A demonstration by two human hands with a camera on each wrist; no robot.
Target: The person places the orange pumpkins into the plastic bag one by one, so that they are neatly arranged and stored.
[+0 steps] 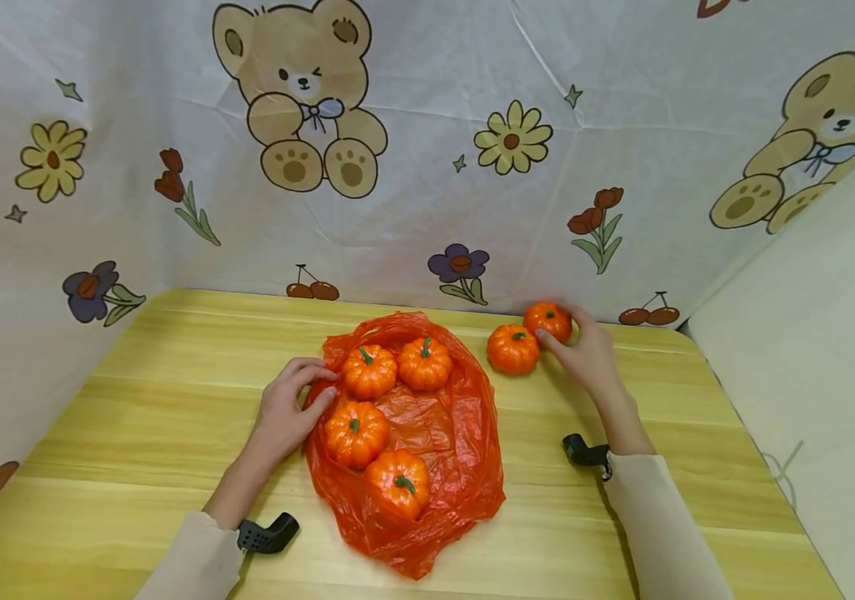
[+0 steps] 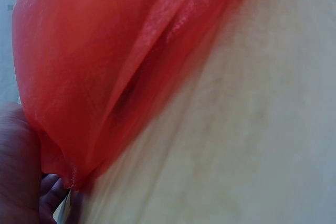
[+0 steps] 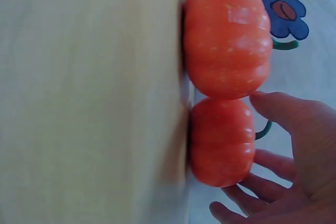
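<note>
A red plastic bag (image 1: 465,433) lies spread open on the table, with several small orange toy pumpkins (image 1: 356,435) inside it. My left hand (image 1: 287,408) holds the bag's left rim, thumb and fingers on either side of the thin plastic; the left wrist view shows red film (image 2: 84,66) between them. Two more pumpkins sit side by side at the back right. Around the farther pumpkin (image 3: 221,142) my right hand (image 1: 585,346) has its thumb and fingers; the thumb tip is close to where it meets the nearer pumpkin (image 1: 513,350).
The wood-grain table (image 1: 172,400) ends at a patterned cloth (image 1: 412,225) hanging behind the two pumpkins. A pale panel (image 1: 795,333) borders the right side. A black wrist device (image 1: 270,533) is worn on the left arm, and another (image 1: 585,451) on the right.
</note>
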